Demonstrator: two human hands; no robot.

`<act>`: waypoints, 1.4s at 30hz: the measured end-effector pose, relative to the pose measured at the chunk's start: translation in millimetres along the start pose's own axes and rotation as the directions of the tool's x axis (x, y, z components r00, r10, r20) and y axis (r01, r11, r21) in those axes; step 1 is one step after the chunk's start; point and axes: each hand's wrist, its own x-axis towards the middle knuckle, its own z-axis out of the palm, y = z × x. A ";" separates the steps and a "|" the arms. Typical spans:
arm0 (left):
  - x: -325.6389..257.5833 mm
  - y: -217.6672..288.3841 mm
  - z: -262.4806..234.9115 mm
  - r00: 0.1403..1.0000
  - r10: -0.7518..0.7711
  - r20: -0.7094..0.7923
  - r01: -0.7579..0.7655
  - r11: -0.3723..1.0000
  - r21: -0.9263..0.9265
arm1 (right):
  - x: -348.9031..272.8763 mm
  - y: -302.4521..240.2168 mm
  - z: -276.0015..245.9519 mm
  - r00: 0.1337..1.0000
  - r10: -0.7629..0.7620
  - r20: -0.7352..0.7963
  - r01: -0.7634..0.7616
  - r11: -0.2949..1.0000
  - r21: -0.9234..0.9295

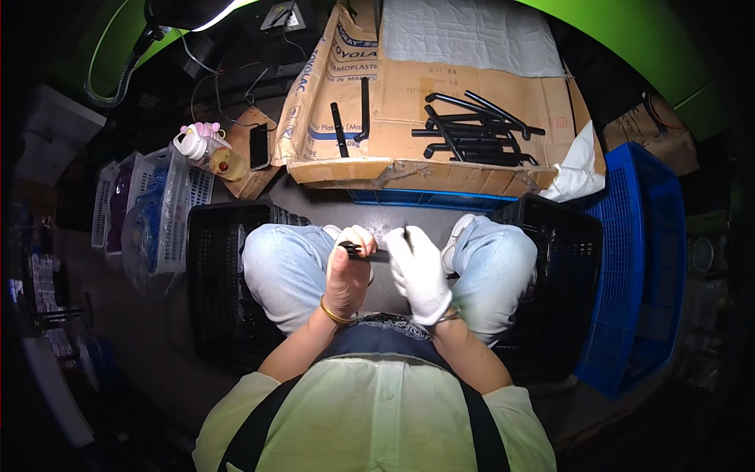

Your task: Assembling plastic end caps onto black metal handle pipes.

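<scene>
Above my lap my two hands hold one black bar [379, 256] between them, lying roughly level. Bare fingers of my left hand [344, 275] are closed round its left end, where a dark tip pokes out by the thumb. My right hand [417, 277], in a white glove, is closed on the other end and covers most of it. Beyond them, on a cardboard sheet [405, 102], lies a loose pile of black bars with bent ends [472, 130]. Two more black bars [339, 130] lie apart to the left of that pile.
Black crates [228, 291] flank my knees. A tall blue crate [629, 267] stands at right, near a crumpled white cloth [578, 169]. At left are white baskets [169, 204], a drink bottle with a pink-and-white lid [208, 153] and a phone [259, 148]. A lamp [185, 12] hangs overhead.
</scene>
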 end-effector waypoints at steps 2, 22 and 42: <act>4.8 4.6 1.8 0.998 -0.064 0.003 0.063 0.984 -0.169 | -4.6 10.9 -15.1 0.993 -0.109 -0.034 0.107 0.992 -0.070; 30.5 23.2 1.1 0.891 -0.410 0.192 0.438 0.671 -0.598 | -67.4 55.7 -39.9 0.968 0.084 0.237 0.123 0.664 -0.738; 38.7 170.1 -285.1 0.551 0.326 -0.768 -0.377 0.918 0.119 | -24.5 48.4 -48.6 0.995 -0.081 0.062 0.101 0.858 -0.504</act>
